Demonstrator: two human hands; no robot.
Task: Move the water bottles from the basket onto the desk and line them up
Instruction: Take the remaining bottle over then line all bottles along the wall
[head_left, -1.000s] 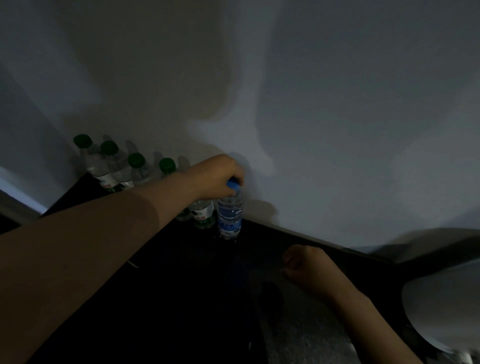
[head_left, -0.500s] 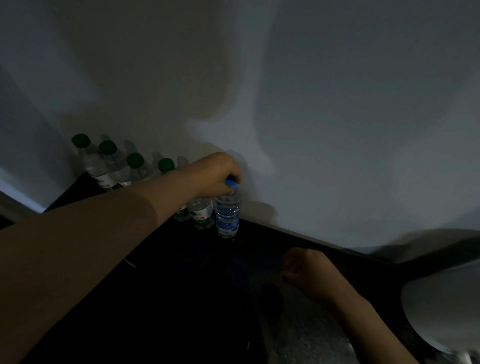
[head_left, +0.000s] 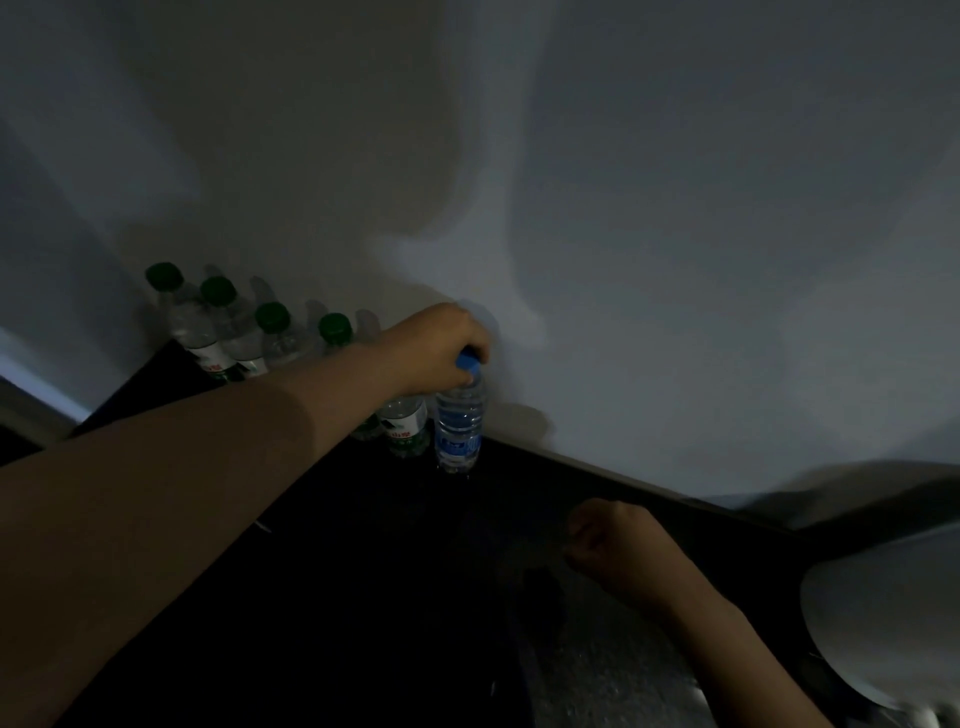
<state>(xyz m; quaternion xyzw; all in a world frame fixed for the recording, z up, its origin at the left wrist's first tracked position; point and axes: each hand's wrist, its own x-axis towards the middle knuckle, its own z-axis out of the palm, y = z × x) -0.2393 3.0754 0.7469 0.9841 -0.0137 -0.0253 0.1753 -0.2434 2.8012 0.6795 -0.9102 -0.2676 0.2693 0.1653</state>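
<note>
Against the wall (head_left: 675, 260), at the far edge of the dark desk (head_left: 311, 571), the head view shows a row of upright water bottles standing close together. The green-capped bottles (head_left: 228, 332) run from the far left corner toward the middle, and the blue-capped bottle (head_left: 460, 421) stands at the right end of the row, just beside a green-labelled one. The left hand (head_left: 441, 345) reaches across the desk, and its curled fingers pinch the blue cap (head_left: 467, 361) from above; the bottle's base is on the desk. The right hand (head_left: 613, 545) rests lower and nearer, over the desk, fingers curled into the palm with nothing seen in them. A pale rounded object (head_left: 883, 613) sits at the lower right; the dim light hides what it is.
</note>
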